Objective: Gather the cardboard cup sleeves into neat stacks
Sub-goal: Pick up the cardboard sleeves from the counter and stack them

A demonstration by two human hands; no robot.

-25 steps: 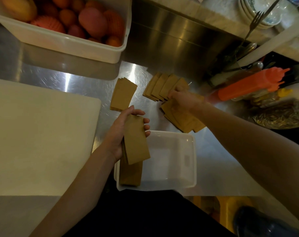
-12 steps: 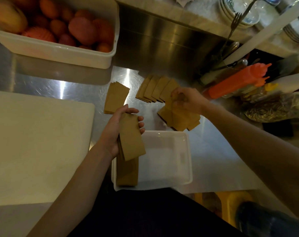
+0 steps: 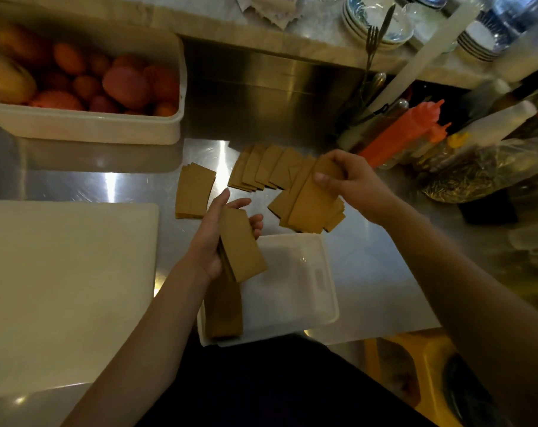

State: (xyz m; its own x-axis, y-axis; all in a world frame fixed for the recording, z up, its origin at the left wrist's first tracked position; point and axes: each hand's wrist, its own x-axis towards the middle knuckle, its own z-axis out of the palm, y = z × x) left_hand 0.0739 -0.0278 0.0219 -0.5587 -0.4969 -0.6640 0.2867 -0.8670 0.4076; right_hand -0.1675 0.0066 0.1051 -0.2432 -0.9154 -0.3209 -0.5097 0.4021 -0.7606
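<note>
1. Cardboard cup sleeves are seen in several groups on a steel counter [image 3: 369, 282]; nearest, a flat stack [image 3: 223, 312] lies along the left side of a shallow white plastic tray [image 3: 304, 306] at the counter's front edge.
2. A second small stack of sleeves [image 3: 241, 246] is held in the left hand [image 3: 213, 238] above the tray's left end, gripped edgewise between thumb and curled fingers, with the top sleeve tilted down to the right.
3. To the left, a large white cutting board [image 3: 61, 288] is laid flat on the counter.
4. A few sleeves [image 3: 315, 198] are pinched in the right hand [image 3: 354, 183], thumb on top, and are lifted over a loose heap [image 3: 284, 208] that lies just beyond the tray.
5. Behind the left hand, a squared stack [image 3: 193, 191] rests on the bare steel, apart from the others.
6. Further back, a fanned row of sleeves [image 3: 261, 171] is spread overlapping, its right end passing under the held sleeves.
7. At the far left, a white plastic tub [image 3: 82, 127] filled with red and orange fruit [image 3: 126, 84] is set against the steel backsplash.
8. At the far right, orange squeeze bottles [image 3: 403, 134] are lying beside a clear bag [image 3: 477, 171], and stacked plates [image 3: 378, 29] with a fork [image 3: 371, 38] are seen on the ledge above.
</note>
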